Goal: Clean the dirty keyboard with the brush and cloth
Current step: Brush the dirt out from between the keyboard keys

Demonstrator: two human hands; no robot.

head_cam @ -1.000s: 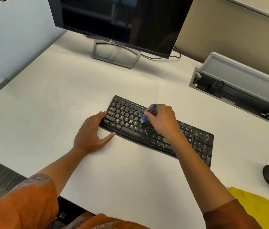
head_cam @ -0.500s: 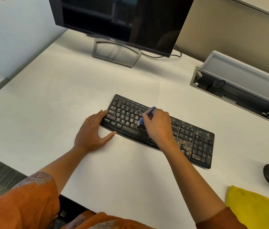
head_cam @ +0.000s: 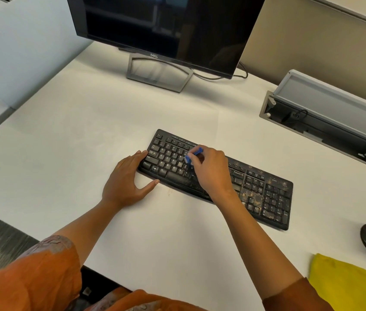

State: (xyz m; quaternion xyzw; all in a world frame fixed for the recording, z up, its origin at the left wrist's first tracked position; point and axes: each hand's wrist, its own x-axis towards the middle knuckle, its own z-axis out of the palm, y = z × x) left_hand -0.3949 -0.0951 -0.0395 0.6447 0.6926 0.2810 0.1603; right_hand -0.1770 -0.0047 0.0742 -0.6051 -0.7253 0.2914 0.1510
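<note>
1. The right hand (head_cam: 211, 169) pinches a small blue brush (head_cam: 193, 155), bristle end down on the letter keys at the middle of the frame. Over the last second the hand has slid leftward along the keyboard (head_cam: 267, 198) and then a little back, so the brushing stroke is working the central letter block.
2. The left hand (head_cam: 126, 178) has not shifted: fingers straight against the keyboard's left end, thumb along its front edge, bracing it, gripping nothing.
3. The black keyboard lies slantwise across the centre of the white desk (head_cam: 76, 131), in the same place as before.
4. Tan grit still speckles the arrow keys and number pad at centre right, so I judge the brushing is well short of done.
5. The yellow cloth (head_cam: 346, 286) lies untouched in the lower right corner; wiping has not begun.
</note>
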